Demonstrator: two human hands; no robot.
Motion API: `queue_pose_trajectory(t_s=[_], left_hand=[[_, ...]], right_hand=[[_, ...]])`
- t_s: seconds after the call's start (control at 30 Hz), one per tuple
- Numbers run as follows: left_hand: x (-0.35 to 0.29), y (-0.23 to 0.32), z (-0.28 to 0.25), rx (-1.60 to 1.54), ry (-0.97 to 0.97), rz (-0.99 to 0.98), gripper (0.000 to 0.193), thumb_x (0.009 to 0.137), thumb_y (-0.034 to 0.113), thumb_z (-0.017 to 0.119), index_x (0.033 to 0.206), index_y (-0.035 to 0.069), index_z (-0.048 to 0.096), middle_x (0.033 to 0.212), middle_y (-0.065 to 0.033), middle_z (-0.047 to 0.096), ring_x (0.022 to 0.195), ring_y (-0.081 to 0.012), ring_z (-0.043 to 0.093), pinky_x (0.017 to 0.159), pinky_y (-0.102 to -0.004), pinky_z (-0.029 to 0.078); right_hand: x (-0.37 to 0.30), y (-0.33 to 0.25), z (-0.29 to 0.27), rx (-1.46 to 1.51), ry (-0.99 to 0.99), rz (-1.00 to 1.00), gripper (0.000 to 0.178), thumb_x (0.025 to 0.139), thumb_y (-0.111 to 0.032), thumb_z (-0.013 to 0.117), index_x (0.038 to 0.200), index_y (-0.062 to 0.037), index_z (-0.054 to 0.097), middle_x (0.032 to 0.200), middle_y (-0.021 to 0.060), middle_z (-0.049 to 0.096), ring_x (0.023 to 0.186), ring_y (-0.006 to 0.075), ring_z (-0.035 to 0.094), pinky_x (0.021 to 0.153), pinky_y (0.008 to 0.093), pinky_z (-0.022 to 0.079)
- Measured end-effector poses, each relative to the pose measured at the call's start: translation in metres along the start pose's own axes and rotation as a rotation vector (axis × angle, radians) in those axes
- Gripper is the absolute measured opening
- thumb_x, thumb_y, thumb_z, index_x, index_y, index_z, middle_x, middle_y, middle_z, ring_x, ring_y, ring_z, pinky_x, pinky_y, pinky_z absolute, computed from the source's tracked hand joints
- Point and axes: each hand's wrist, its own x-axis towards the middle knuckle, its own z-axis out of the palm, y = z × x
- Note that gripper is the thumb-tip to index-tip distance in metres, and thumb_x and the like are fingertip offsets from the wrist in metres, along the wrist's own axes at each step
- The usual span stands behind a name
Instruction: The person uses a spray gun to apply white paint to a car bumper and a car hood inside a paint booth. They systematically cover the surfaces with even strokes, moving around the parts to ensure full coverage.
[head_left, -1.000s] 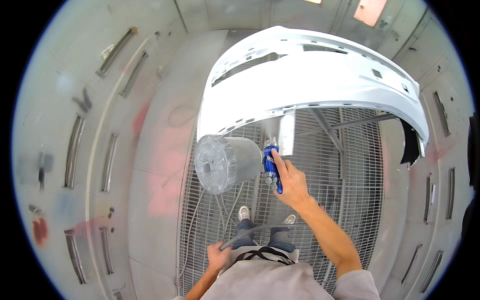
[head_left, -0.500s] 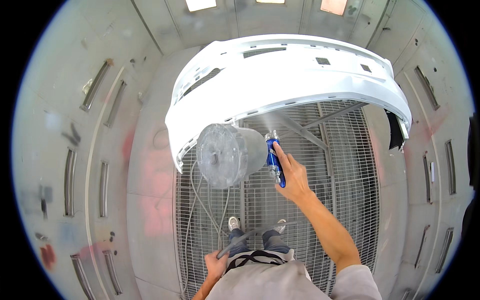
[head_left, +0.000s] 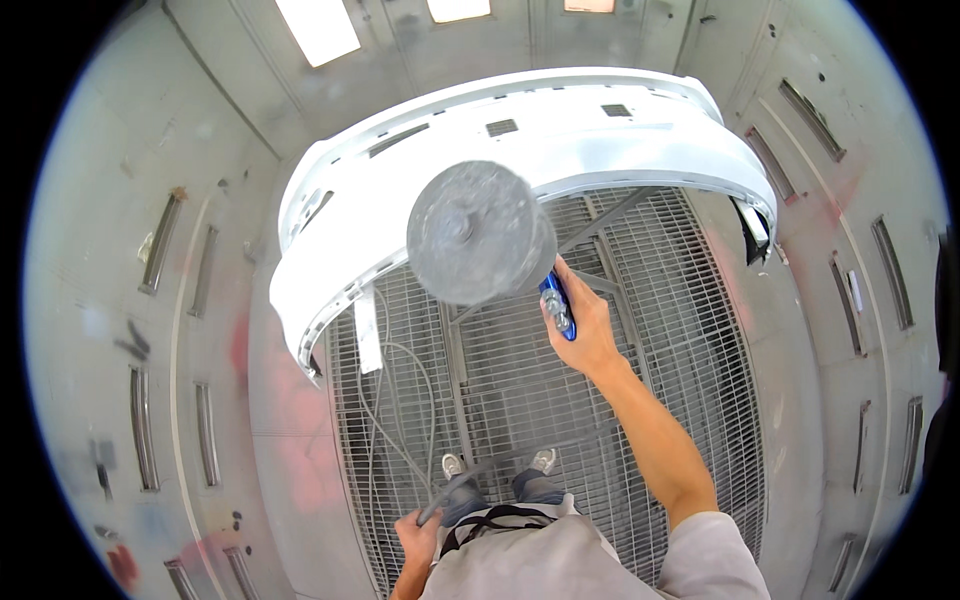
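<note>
My right hand [head_left: 588, 328] is closed around the blue body of a spray gun [head_left: 557, 306]. A large, round, cloudy grey paint cup [head_left: 472, 235] on the gun has its flat end turned toward me and hides the nozzle. Behind the cup stretches a white car bumper [head_left: 625, 150], curved and with several cut-outs; the cup covers part of its lower edge. Down by my waist, my left hand [head_left: 415, 537] grips a grey air hose [head_left: 500, 463], which runs across my front toward the right.
A metal grating floor [head_left: 520, 400] lies under my feet, with loops of thin hose [head_left: 432, 400] on the left. Grey stand bars [head_left: 608, 222] show below the bumper. Paint-stained booth walls [head_left: 285, 400] with metal-framed slots rise on both sides.
The spray gun has tilted, bringing the cup up in front of the bumper with its end facing me. Mist showed at the nozzle earlier; now the nozzle is hidden. My view has turned.
</note>
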Motion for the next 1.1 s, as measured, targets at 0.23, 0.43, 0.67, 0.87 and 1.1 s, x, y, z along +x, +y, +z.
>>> queue_pose_trajectory(t_s=[0.23, 0.43, 0.67, 0.87, 1.1], left_hand=[[-0.002, 0.028, 0.019, 0.016, 0.005, 0.042, 0.026, 0.079, 0.011, 0.067, 0.059, -0.003, 0.056, 0.050, 0.0038, 0.041, 0.052, -0.0046, 0.035, 0.045, -0.0275, 0.028], [-0.003, 0.035, 0.033, 0.010, 0.024, 0.082, 0.030, 0.079, 0.011, 0.066, 0.057, -0.001, 0.050, 0.052, 0.0045, 0.039, 0.052, -0.0050, 0.033, 0.045, -0.0280, 0.025], [-0.010, 0.068, 0.056, 0.052, -0.023, 0.066, 0.032, 0.080, 0.010, 0.066, 0.057, -0.001, 0.047, 0.052, 0.0045, 0.036, 0.053, -0.0053, 0.031, 0.046, -0.0289, 0.024], [-0.015, 0.069, 0.068, 0.116, -0.083, 0.089, 0.036, 0.081, 0.012, 0.067, 0.057, -0.002, 0.045, 0.051, 0.0013, 0.034, 0.053, -0.0062, 0.031, 0.045, -0.0302, 0.024], [-0.018, 0.059, 0.080, 0.134, -0.191, 0.128, 0.037, 0.081, 0.014, 0.069, 0.057, -0.003, 0.047, 0.049, 0.0009, 0.035, 0.051, -0.0071, 0.031, 0.044, -0.0307, 0.025]], right_hand=[[0.017, 0.041, -0.073, 0.159, 0.160, 0.243, 0.051, 0.086, -0.010, 0.064, 0.133, 0.0039, 0.047, 0.113, 0.0206, 0.065, 0.103, 0.0225, 0.063, 0.091, 0.0316, 0.047], [0.025, 0.085, -0.133, 0.197, 0.310, 0.391, 0.053, 0.087, -0.006, 0.063, 0.138, -0.0040, 0.046, 0.111, 0.0131, 0.066, 0.094, 0.0148, 0.062, 0.086, 0.0288, 0.048], [0.019, 0.118, -0.206, 0.254, 0.509, 0.756, 0.029, 0.086, -0.023, 0.069, 0.107, -0.0028, 0.062, 0.077, 0.0031, 0.057, 0.060, 0.0101, 0.052, 0.051, 0.0247, 0.044], [0.009, 0.156, -0.260, 0.240, 0.633, 0.725, 0.009, 0.087, -0.012, 0.063, 0.087, -0.0047, 0.058, 0.066, 0.0001, 0.051, 0.054, 0.0073, 0.046, 0.039, 0.0223, 0.034], [0.002, 0.201, -0.328, 0.073, 0.644, 0.705, 0.012, 0.084, -0.009, 0.060, 0.087, 0.0015, 0.057, 0.065, 0.0055, 0.056, 0.053, 0.0134, 0.056, 0.038, 0.0283, 0.048]])
